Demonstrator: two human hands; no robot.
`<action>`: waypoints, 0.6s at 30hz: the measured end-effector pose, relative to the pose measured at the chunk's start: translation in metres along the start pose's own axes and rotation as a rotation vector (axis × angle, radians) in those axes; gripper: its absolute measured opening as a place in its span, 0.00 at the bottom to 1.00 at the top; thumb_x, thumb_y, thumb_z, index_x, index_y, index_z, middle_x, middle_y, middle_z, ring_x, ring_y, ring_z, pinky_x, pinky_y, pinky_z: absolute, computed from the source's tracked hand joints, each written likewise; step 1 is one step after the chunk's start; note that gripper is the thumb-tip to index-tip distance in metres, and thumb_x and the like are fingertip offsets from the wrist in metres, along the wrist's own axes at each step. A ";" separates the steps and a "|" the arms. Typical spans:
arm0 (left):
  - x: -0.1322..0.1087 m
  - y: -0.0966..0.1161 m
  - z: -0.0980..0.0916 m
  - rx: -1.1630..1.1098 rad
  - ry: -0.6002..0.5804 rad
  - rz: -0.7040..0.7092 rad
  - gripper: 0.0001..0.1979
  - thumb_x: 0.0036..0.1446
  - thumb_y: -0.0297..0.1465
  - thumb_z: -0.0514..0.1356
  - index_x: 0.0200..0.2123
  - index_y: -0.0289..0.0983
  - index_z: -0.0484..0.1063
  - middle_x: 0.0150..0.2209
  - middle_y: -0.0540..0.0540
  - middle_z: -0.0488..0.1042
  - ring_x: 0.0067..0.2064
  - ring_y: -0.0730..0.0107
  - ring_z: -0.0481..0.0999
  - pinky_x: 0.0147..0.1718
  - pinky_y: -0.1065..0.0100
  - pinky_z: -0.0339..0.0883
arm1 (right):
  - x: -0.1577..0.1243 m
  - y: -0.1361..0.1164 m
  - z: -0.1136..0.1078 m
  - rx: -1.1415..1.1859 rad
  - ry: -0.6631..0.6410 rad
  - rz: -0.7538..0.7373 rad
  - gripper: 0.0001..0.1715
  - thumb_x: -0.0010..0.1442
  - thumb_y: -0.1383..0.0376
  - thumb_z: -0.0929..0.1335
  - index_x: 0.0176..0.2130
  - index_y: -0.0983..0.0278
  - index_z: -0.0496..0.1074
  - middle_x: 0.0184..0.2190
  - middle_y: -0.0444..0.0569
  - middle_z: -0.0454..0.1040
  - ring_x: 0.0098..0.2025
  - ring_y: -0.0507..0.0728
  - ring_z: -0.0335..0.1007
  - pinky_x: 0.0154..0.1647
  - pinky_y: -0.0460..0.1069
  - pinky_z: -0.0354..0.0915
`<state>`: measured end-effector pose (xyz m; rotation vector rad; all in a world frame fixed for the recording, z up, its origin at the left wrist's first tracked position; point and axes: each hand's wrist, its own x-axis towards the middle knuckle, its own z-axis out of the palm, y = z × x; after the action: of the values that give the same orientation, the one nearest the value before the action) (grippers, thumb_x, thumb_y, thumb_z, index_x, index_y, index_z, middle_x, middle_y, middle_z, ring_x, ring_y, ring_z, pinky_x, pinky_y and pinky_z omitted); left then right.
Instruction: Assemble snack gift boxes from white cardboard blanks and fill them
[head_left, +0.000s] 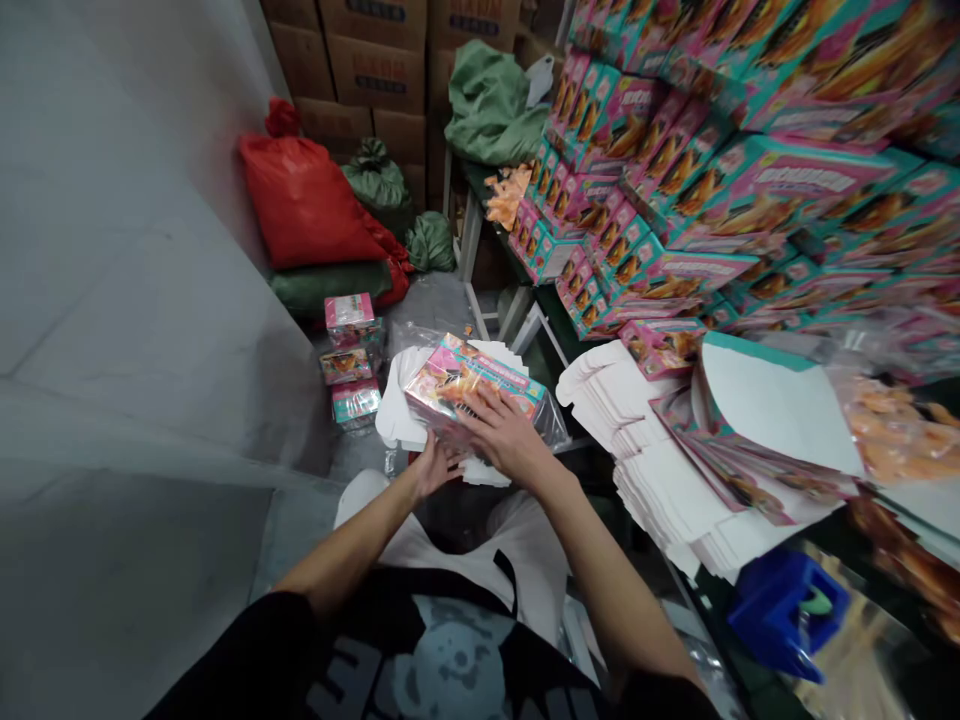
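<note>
In front of my lap lies a pink and teal printed carton pack point(472, 375) in clear plastic film. My right hand point(501, 428) lies on its top near side with the fingers spread. Low at the pack's near left edge is my left hand point(435, 468), fingers stretched out and thumb close to the film. White flat cardboard blanks point(401, 405) lie underneath the pack. Loose film sticks out past its right end.
Wrapped packs point(349, 350) are stacked on the floor at left, before red sacks point(307, 200). On the right, a table carries piled printed cartons point(675, 200), white flat blanks point(667, 480) and a blue tape dispenser point(784, 610). Brown boxes point(375, 60) stand behind.
</note>
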<state>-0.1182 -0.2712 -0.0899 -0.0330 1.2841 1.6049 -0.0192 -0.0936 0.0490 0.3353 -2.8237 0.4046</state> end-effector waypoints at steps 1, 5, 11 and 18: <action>-0.002 0.002 -0.003 0.206 0.025 -0.014 0.37 0.55 0.65 0.46 0.45 0.41 0.75 0.43 0.42 0.78 0.40 0.61 0.77 0.42 0.58 0.70 | 0.000 0.008 0.007 0.011 -0.027 -0.001 0.29 0.63 0.69 0.66 0.63 0.57 0.66 0.66 0.52 0.62 0.71 0.63 0.49 0.70 0.65 0.49; -0.022 0.011 -0.007 0.671 0.012 0.035 0.21 0.44 0.49 0.70 0.36 0.39 0.79 0.32 0.46 0.78 0.34 0.62 0.75 0.41 0.61 0.68 | -0.003 0.035 0.035 0.066 -0.063 0.059 0.26 0.63 0.71 0.65 0.59 0.57 0.70 0.63 0.53 0.67 0.68 0.62 0.58 0.68 0.66 0.52; -0.059 0.064 0.033 0.903 -0.108 0.621 0.08 0.57 0.38 0.63 0.31 0.40 0.79 0.34 0.45 0.78 0.38 0.63 0.75 0.46 0.62 0.66 | -0.018 0.035 0.033 0.177 0.165 0.094 0.21 0.66 0.61 0.65 0.57 0.60 0.72 0.60 0.54 0.71 0.68 0.63 0.57 0.68 0.66 0.53; -0.019 0.143 0.076 0.987 -0.160 0.954 0.09 0.55 0.41 0.65 0.36 0.45 0.81 0.42 0.42 0.80 0.53 0.50 0.74 0.60 0.46 0.59 | -0.037 0.048 -0.001 0.139 0.475 0.556 0.18 0.68 0.59 0.62 0.46 0.62 0.77 0.43 0.54 0.80 0.51 0.61 0.73 0.55 0.58 0.65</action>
<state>-0.1698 -0.2131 0.0540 1.4627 1.9666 1.4361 0.0032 -0.0414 0.0273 -0.4770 -2.3781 0.6871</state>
